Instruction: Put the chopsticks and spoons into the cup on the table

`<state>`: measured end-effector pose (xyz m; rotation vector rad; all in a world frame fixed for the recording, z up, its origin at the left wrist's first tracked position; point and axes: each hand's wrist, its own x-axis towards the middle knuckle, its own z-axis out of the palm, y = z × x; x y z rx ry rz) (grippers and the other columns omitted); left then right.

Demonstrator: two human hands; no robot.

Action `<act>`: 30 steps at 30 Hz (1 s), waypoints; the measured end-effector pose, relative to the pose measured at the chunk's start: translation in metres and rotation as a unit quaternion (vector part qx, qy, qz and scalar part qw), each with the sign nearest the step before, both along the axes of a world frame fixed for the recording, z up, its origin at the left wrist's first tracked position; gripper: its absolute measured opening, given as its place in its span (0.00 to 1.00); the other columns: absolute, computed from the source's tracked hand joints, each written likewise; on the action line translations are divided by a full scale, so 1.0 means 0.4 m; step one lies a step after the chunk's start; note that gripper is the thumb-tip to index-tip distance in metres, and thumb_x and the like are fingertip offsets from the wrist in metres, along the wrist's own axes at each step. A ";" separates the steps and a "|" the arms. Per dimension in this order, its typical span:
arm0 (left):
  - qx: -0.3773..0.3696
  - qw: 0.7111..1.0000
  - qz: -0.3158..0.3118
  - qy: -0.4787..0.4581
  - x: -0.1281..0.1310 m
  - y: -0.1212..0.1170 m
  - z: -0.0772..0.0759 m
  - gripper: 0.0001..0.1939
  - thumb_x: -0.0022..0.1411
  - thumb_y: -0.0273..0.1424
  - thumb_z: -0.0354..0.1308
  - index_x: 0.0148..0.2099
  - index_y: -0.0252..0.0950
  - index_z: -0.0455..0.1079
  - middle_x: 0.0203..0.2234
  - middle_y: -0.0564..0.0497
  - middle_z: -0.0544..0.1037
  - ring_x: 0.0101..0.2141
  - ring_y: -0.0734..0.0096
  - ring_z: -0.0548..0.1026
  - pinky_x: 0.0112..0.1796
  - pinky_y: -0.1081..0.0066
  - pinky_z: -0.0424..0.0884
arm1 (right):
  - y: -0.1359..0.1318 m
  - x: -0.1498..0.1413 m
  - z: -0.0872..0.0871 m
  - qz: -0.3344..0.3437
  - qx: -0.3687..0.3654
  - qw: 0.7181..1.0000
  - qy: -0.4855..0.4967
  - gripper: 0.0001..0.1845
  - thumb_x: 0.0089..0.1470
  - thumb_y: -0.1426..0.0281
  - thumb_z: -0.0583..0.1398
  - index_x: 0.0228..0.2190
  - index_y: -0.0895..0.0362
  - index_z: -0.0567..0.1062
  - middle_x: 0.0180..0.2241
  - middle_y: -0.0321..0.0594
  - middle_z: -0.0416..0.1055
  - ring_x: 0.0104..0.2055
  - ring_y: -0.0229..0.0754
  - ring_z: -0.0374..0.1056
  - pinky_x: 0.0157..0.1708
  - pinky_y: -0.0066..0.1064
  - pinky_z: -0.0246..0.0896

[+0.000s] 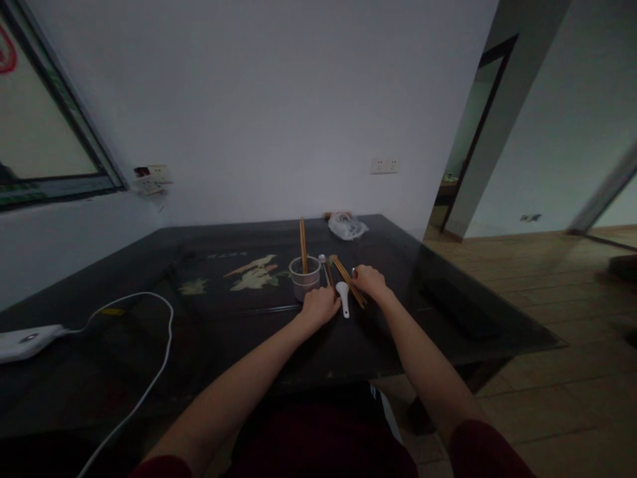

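A grey metal cup point(304, 282) stands upright on the dark table, with a pair of wooden chopsticks point(303, 242) rising from it. My left hand point(320, 309) rests just in front of the cup, its fingers curled near the lower ends of a metal spoon point(323, 259) and a brown-handled utensil; what they grip is hidden. A white spoon point(343, 297) lies beside those fingertips. Several loose chopsticks point(346, 275) lie slantwise to its right. My right hand point(369, 281) is closed just right of them, a small shiny metal utensil point(353, 271) showing at the fingertips, its kind unclear.
A clear plastic bag point(347, 227) lies at the table's back edge by the wall. On the left, a white power strip point(30, 342) trails a white cable point(169, 332) towards the front edge. A dark flat object point(460, 309) lies on the right side of the table.
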<state>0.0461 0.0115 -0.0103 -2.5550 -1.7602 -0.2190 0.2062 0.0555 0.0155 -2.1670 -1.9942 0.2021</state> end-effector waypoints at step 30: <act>-0.068 0.994 0.009 -0.087 -0.014 0.002 0.006 0.19 0.60 0.38 0.45 0.35 0.32 0.74 0.33 0.37 0.78 0.36 0.53 0.77 0.36 0.63 0.70 | -0.050 -0.055 0.007 0.040 -0.046 0.996 -0.071 0.16 0.53 0.71 0.56 0.44 0.60 0.71 0.47 0.55 0.70 0.48 0.52 0.69 0.44 0.38 0.63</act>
